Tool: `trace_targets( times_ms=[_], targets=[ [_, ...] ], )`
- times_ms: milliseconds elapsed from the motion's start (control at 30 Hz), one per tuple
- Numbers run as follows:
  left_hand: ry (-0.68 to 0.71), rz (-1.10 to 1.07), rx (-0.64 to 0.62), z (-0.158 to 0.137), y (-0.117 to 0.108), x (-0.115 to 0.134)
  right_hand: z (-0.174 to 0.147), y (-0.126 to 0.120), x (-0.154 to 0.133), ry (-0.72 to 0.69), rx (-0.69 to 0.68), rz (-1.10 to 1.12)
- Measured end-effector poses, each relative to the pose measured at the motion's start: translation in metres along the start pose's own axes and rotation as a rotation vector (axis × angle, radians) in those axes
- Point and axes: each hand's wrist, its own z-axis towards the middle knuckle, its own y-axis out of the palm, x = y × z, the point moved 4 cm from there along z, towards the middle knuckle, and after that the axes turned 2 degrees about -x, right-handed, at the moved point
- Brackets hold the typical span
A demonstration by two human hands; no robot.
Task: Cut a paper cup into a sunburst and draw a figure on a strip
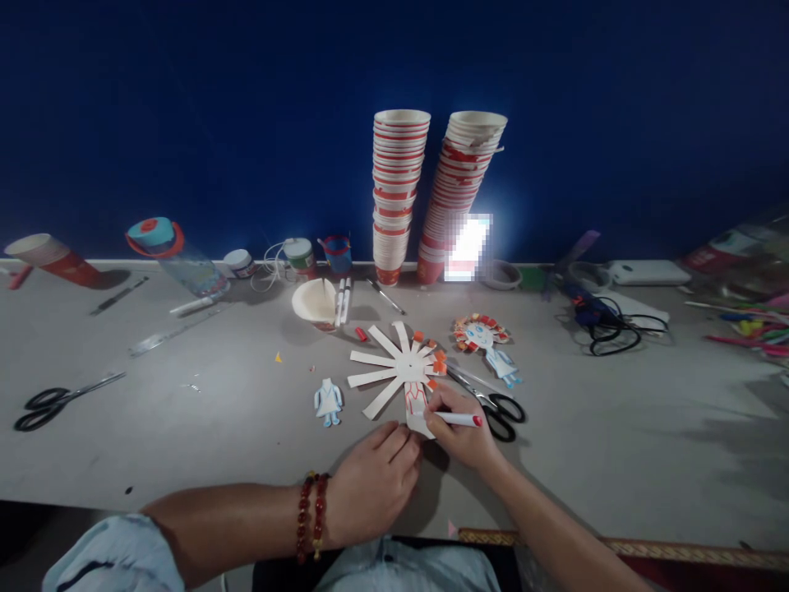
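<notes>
My right hand (459,423) grips a white marker with a red end (459,419), its tip at a white paper piece (417,404) that bears a red dress outline. My left hand (376,477) lies with curled fingers against the lower edge of that paper; its fingertips are partly hidden. Just above is a paper cup cut into spread strips (408,367), with orange bits on the right strips. A paper dress figure with blue outlines (328,402) lies to the left. Black-handled scissors (502,411) rest beside my right hand. A loose red cap (361,335) lies near the strips.
Two tall stacks of paper cups (400,181) stand against the blue wall. A finished-looking paper doll (484,337) lies right of the strips. More scissors (55,403), a water bottle (185,259), two markers (343,301), a cut cup (314,301) and a dark cable (595,316) are around.
</notes>
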Motion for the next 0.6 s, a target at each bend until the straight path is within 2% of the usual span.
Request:
trace_targets(
  times_ms=[600],
  targets=[
    [0.007,-0.010,0.022,-0.0016,0.0006,0.0004,-0.0004,0.0003,-0.0006,0.008,-0.013,-0.007]
  ],
)
